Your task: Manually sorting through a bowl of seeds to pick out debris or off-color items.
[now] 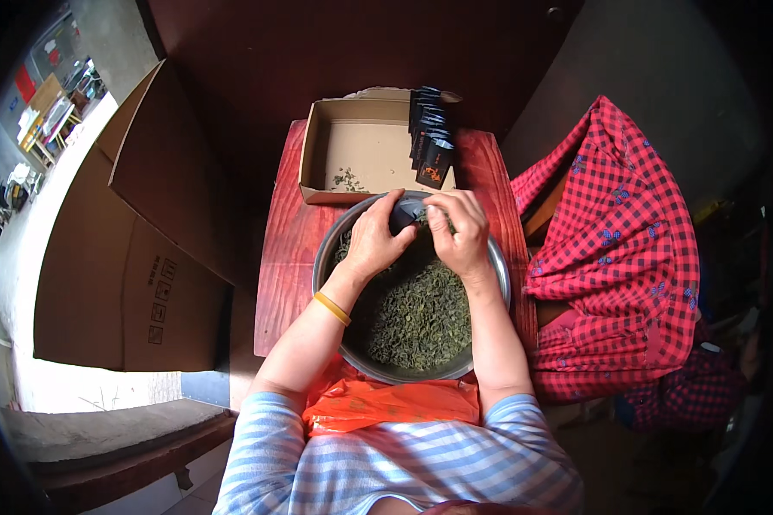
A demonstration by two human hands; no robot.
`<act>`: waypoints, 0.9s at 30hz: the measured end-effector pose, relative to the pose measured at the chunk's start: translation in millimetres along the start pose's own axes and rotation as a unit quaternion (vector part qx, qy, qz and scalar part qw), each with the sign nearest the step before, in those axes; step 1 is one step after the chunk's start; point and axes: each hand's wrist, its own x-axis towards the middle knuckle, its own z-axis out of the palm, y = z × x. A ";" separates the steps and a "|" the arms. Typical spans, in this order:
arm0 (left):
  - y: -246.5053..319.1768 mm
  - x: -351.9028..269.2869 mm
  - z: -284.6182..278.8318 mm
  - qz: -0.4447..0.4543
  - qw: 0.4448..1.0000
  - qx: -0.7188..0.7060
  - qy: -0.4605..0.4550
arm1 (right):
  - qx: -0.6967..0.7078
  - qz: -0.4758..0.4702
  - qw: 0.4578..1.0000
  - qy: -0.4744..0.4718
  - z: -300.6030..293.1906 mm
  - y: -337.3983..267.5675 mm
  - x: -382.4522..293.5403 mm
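Note:
A round steel basin [489,351] of dark green dried leaves [419,315], which look like tea, stands before me on a red wooden table. Over its far part, my left hand [377,235] grips a small dark pouch [404,214] whose silvery inside shows at the mouth. My right hand [457,228] is just to the right of that mouth, thumb and fingertips drawn together at some leaves; whether it pinches any cannot be told. Behind the basin sits a shallow cardboard box [306,154] with scattered leaves. A row of black pouches [433,151] overlaps along its right side.
The red table [280,283] shows around the basin. A large open carton [90,277] stands at the left. Red checked cloth [618,257] hangs over a wooden piece at the right. An orange-red plastic bag [393,405] lies between the basin and my body.

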 end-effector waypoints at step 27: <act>-4.2 5.9 0.7 -0.005 0.990 -0.035 0.135 | 0.081 0.182 0.971 0.135 -8.1 25.3 -9.8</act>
